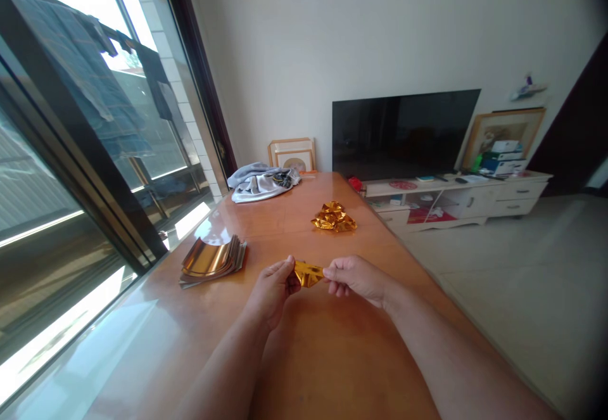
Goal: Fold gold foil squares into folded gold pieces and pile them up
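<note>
A small folded piece of gold foil paper is stretched between my two hands above the table. My left hand pinches its left end, thumb on top. The right corner is pinched between the thumb and fingers of my right hand. Left of my hands lies a curved stack of gold foil sheets. Beyond my hands, a small heap of folded gold foil pieces rests near the table's right side.
The glossy wooden table reaches away from me. Grey cloth lies bunched at its far end, near picture frames. A glass door stands on the left. A television and a white cabinet are along the wall.
</note>
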Demonstrator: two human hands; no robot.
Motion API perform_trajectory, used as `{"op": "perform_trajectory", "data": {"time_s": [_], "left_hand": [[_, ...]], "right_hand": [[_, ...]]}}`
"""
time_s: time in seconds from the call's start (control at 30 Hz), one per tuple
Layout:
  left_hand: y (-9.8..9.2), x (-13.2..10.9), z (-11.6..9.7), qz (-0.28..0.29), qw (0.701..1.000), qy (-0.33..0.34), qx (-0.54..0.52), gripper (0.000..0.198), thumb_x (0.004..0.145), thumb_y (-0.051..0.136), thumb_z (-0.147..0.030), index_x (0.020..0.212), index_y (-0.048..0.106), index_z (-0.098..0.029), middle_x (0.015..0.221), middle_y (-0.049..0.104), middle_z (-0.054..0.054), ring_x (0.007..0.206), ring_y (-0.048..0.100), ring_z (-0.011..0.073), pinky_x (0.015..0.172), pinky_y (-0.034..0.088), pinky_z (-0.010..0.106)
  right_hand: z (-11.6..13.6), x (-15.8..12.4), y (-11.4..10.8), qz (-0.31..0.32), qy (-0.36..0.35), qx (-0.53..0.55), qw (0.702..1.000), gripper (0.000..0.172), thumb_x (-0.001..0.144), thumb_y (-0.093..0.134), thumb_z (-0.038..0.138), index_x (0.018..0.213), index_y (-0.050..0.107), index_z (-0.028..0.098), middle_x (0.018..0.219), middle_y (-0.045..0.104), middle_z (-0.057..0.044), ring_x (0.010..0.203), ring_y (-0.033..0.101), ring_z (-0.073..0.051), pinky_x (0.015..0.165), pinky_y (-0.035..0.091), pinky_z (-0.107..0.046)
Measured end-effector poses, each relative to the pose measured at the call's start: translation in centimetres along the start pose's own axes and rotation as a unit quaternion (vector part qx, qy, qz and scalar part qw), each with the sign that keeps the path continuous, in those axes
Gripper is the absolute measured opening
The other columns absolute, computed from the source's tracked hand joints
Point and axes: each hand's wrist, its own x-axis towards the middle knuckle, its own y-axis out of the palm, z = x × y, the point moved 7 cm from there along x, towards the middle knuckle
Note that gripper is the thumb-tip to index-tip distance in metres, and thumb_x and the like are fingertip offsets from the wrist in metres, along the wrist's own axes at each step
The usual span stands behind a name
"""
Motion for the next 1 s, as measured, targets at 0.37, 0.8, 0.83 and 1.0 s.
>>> {"op": "perform_trajectory", "data": {"time_s": [0.37,0.8,0.83,1.0], "left_hand": [[-0.6,0.6,0.7,-0.018,0.999,-0.028,-0.014,0.038,0.077,0.078,-0.046,0.088,0.069,-0.011,0.079,0.069,0.006,0.066,0.06,0.0112,0.062,0.044,0.023],[-0.5,0.5,0.1,-0.007,1.0,-0.022,-0.015,0.037,0.079,0.077,-0.047,0.09,0.069,-0.013,0.085,0.07,0.007,0.073,0.062,0.0135,0.067,0.046,0.024],[-0.6,0.5,0.1,-0.012,1.0,-0.022,-0.019,0.036,0.078,0.077,-0.046,0.089,0.069,-0.013,0.084,0.07,0.006,0.072,0.061,0.013,0.067,0.046,0.024],[-0.6,0.4,0.2,-0.008,0.999,-0.029,-0.029,0.034,0.079,0.077,-0.044,0.089,0.069,-0.012,0.084,0.07,0.007,0.071,0.061,0.0129,0.067,0.046,0.024]], "right_hand": [[-0.8,0.6,0.0,0.005,0.01,0.013,1.0,0.033,0.09,0.059,0.048,0.083,0.063,0.016,0.073,0.069,-0.003,0.06,0.057,-0.01,0.056,0.036,-0.022],[-0.2,0.4,-0.1,0.028,-0.015,0.05,0.998,0.036,0.089,0.06,0.052,0.085,0.063,0.016,0.079,0.069,-0.004,0.067,0.059,-0.013,0.066,0.043,-0.026],[-0.1,0.3,-0.2,0.023,-0.016,0.048,0.998,0.036,0.089,0.06,0.052,0.085,0.063,0.016,0.079,0.069,-0.004,0.067,0.058,-0.013,0.067,0.043,-0.027],[0.2,0.2,-0.4,0.001,-0.021,0.036,0.999,0.039,0.087,0.062,0.055,0.081,0.063,0.016,0.077,0.068,-0.004,0.066,0.056,-0.013,0.068,0.043,-0.028]]}}
